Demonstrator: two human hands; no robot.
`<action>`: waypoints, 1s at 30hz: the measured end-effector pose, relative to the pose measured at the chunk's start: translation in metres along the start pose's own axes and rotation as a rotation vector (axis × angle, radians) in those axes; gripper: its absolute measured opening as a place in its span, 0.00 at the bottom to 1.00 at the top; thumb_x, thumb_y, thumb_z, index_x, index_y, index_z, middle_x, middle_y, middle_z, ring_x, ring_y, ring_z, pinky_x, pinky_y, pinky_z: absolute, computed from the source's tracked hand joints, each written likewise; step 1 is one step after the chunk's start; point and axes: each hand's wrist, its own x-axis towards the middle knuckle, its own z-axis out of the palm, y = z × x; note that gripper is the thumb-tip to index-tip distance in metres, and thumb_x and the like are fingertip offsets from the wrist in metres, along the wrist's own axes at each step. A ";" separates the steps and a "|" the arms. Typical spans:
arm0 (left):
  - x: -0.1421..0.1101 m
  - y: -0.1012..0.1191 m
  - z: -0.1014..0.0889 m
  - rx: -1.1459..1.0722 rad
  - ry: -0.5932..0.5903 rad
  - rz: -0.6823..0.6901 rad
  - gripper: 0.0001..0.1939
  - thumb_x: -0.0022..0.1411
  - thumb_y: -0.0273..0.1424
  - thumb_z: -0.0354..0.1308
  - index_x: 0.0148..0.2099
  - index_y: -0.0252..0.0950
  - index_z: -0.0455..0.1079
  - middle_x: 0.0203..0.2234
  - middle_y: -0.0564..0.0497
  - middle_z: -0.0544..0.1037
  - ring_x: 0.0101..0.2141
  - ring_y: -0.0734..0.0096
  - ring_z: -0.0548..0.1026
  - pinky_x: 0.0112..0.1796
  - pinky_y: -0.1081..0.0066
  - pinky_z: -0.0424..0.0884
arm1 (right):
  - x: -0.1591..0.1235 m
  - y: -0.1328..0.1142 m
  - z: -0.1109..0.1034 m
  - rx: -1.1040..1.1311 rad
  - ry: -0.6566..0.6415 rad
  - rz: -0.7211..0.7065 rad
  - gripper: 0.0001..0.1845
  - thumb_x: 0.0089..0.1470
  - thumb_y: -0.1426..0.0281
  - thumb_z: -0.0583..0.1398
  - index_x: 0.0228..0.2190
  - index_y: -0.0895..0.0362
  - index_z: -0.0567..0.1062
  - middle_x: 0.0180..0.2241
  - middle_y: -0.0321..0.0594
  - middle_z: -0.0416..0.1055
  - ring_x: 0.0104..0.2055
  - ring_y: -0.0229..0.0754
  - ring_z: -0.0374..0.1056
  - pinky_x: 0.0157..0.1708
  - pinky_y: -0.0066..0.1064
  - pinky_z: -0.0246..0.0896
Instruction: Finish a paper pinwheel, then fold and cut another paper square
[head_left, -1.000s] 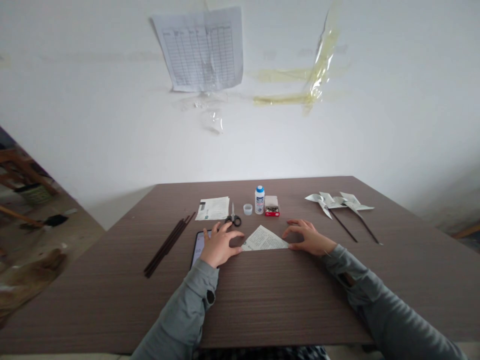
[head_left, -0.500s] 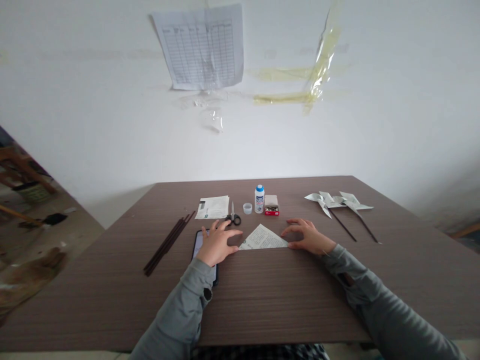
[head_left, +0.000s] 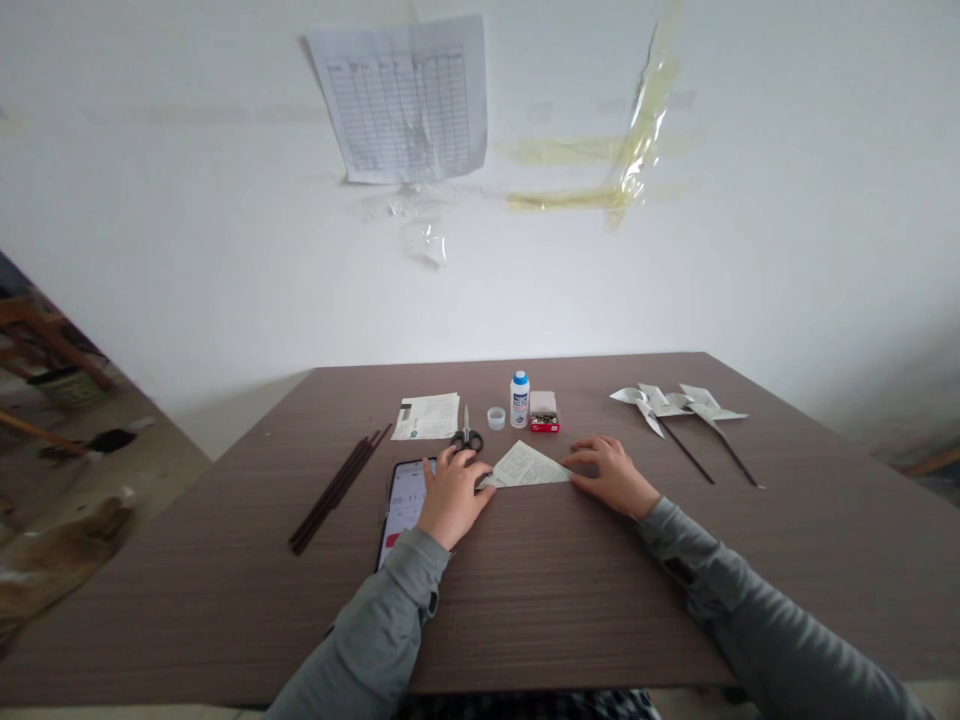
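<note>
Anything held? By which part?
Cannot tell if gripped: the left hand is at the left corner of the folded paper triangle, the right hand at its right corner.

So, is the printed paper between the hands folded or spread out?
Folded, it appears: the printed paper lies as a triangle, peak away from the person, long edge nearest. The number of layers cannot be told.

Soft, fairly dim light greys the wall (head_left: pixel 480 310) (glare streaks the tape (head_left: pixel 640 140)), while the view's edges look stretched.
</note>
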 end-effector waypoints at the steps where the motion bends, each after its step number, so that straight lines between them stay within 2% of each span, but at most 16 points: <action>1: 0.000 0.000 0.001 -0.002 0.005 -0.003 0.20 0.82 0.29 0.73 0.68 0.50 0.96 0.80 0.41 0.86 0.86 0.26 0.72 0.85 0.16 0.63 | -0.001 -0.001 0.001 -0.003 0.003 -0.008 0.17 0.65 0.65 0.74 0.53 0.43 1.00 0.66 0.50 0.92 0.76 0.74 0.80 0.78 0.71 0.75; 7: 0.002 0.002 0.002 -0.053 0.014 -0.016 0.16 0.81 0.28 0.74 0.63 0.47 0.97 0.77 0.40 0.88 0.84 0.28 0.75 0.84 0.19 0.67 | -0.004 -0.009 0.006 -0.006 0.016 -0.022 0.16 0.72 0.62 0.72 0.54 0.43 0.99 0.66 0.50 0.92 0.76 0.72 0.80 0.77 0.69 0.76; 13: 0.004 0.005 0.004 -0.066 0.010 -0.027 0.13 0.80 0.27 0.75 0.60 0.46 0.96 0.76 0.40 0.89 0.84 0.31 0.76 0.84 0.23 0.69 | -0.004 -0.013 0.008 -0.033 0.037 -0.008 0.13 0.71 0.64 0.74 0.52 0.43 0.99 0.64 0.48 0.92 0.75 0.70 0.80 0.75 0.67 0.77; 20: 0.003 0.007 0.003 -0.045 0.027 -0.030 0.15 0.81 0.26 0.76 0.62 0.45 0.97 0.75 0.39 0.90 0.84 0.29 0.75 0.87 0.18 0.60 | -0.003 -0.016 0.010 -0.053 0.023 0.000 0.18 0.73 0.66 0.73 0.59 0.45 0.98 0.65 0.50 0.92 0.76 0.70 0.80 0.76 0.66 0.77; 25: 0.003 0.005 0.004 -0.063 0.057 -0.009 0.14 0.78 0.25 0.77 0.57 0.47 0.98 0.73 0.41 0.92 0.83 0.29 0.77 0.86 0.16 0.60 | -0.002 -0.016 0.010 -0.053 0.010 0.001 0.17 0.73 0.66 0.72 0.57 0.44 0.99 0.66 0.49 0.92 0.77 0.71 0.79 0.77 0.68 0.75; 30: 0.004 0.002 0.008 -0.089 0.082 0.006 0.14 0.76 0.24 0.77 0.55 0.47 0.98 0.72 0.40 0.92 0.82 0.28 0.78 0.85 0.14 0.61 | -0.001 -0.019 0.009 -0.041 -0.012 0.009 0.17 0.73 0.66 0.72 0.57 0.45 0.99 0.65 0.50 0.92 0.76 0.69 0.78 0.77 0.64 0.75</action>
